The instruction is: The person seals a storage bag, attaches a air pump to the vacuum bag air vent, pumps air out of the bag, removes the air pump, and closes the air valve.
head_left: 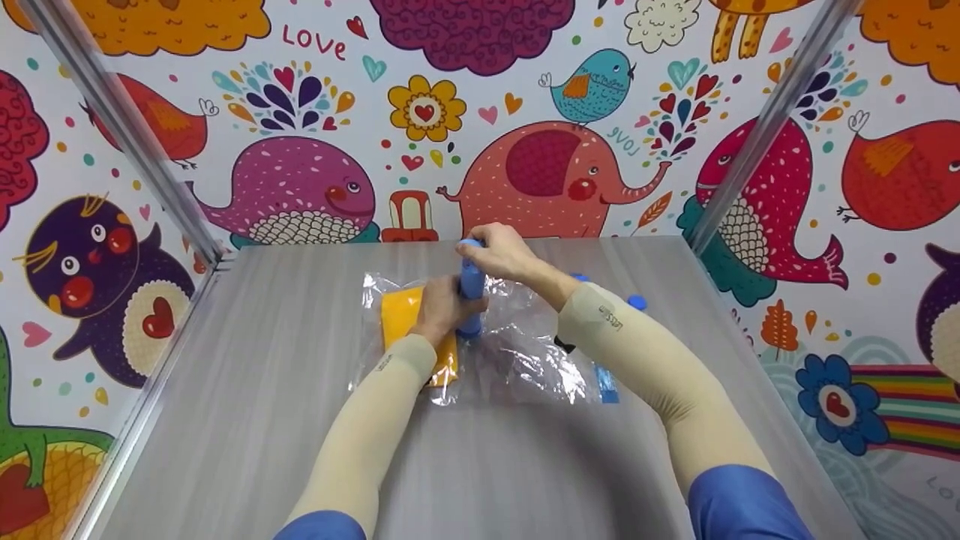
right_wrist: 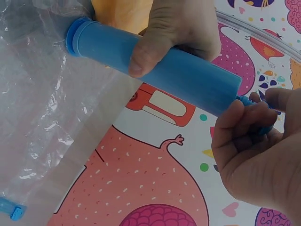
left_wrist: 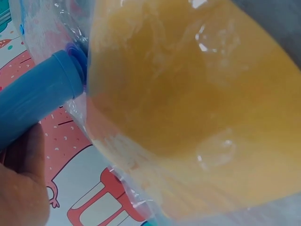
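Observation:
A blue hand pump point(head_left: 472, 283) stands upright on a clear plastic bag point(head_left: 529, 356), its flanged lower end against the bag's surface. My left hand point(head_left: 441, 306) grips the pump's barrel, thumb lying along it in the right wrist view. Up top, my right hand point(right_wrist: 256, 157) has its fingers curled round the pump's small handle point(right_wrist: 265, 128), which is mostly hidden by them. Under the clear film lies a flat yellow-orange item point(left_wrist: 188, 89), partly covered by my left hand and forearm in the head view.
A small blue round piece point(head_left: 637, 301) lies right of the bag on the grey table point(head_left: 262, 390). Blue parts point(head_left: 607, 384) show at the bag's right edge, some behind my right arm. A patterned wall point(head_left: 420, 45) and metal posts point(head_left: 724, 195) bound the table.

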Demonstrator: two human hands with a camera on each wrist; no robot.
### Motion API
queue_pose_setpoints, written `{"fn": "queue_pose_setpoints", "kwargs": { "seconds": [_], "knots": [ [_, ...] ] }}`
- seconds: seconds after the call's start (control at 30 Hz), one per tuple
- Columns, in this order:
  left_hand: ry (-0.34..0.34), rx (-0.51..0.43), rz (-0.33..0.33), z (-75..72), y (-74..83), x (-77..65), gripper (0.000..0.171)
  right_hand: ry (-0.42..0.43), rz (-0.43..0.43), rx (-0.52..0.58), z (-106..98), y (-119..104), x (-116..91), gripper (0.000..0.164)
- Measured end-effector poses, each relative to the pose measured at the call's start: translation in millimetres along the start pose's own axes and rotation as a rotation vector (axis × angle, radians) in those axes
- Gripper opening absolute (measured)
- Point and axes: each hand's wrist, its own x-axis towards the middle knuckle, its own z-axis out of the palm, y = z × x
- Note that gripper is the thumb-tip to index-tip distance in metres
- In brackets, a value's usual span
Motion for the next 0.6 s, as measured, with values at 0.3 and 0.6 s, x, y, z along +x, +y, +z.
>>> {"fn": "queue_pose_setpoints", "kwargs": {
  "seconds": [0.3, 0.6],
  "knots": [
    [0.013, 0.005, 0.004, 0.3, 2.0, -1.0, 0.039, 0.013, 0.023, 0.050, -17, -11, 0, 0.027],
    [-0.009, 0.000, -0.038, -1.2, 5.4, -1.1, 0.044, 0.036, -0.002, 0.135, -55, -36, 0, 0.029]
  ]
}}
